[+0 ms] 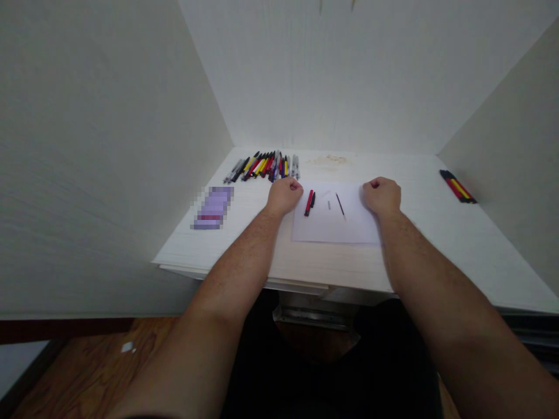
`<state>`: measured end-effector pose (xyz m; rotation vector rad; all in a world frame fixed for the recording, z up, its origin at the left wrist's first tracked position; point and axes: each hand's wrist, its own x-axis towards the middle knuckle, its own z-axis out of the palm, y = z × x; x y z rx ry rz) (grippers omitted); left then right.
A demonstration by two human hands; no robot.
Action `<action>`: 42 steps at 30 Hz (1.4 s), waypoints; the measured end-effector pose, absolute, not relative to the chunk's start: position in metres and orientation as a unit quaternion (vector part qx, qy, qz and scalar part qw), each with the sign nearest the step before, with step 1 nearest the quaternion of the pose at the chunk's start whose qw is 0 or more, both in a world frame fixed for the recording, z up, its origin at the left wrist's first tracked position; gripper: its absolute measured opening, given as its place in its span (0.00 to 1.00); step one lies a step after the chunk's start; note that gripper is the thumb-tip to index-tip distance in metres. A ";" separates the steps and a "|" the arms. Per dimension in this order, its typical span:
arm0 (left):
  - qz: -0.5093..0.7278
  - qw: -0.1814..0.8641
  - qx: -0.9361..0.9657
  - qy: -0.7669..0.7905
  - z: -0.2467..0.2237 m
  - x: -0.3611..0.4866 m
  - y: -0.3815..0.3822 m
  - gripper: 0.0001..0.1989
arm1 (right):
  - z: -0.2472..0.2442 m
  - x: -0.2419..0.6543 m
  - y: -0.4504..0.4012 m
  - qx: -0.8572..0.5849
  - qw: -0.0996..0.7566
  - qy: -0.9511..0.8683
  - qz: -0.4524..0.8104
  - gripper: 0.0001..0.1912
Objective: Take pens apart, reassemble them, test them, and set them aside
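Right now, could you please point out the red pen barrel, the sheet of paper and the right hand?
Red pen barrel [309, 201]: head view, its middle.
Sheet of paper [323, 232]: head view, bare lower part.
Right hand [383, 195]: head view, its back.

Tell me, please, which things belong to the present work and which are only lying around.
Probably in the work:
white sheet
red pen part
black piece
thin dark rod
small grey piece

Probably just lying by:
left row of pens
right group of pens
blurred purple item
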<state>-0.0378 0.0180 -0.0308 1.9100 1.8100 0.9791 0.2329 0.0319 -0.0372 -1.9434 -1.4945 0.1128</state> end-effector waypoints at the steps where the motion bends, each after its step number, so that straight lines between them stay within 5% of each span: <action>1: 0.342 0.171 0.670 0.636 -0.031 -0.038 0.018 0.08 | -0.037 0.233 0.032 -0.745 0.339 -0.574 0.043 0.11; 42: 0.258 0.138 0.706 0.645 -0.022 -0.023 0.010 0.06 | -0.029 0.213 0.024 -0.681 0.326 -0.652 0.065 0.11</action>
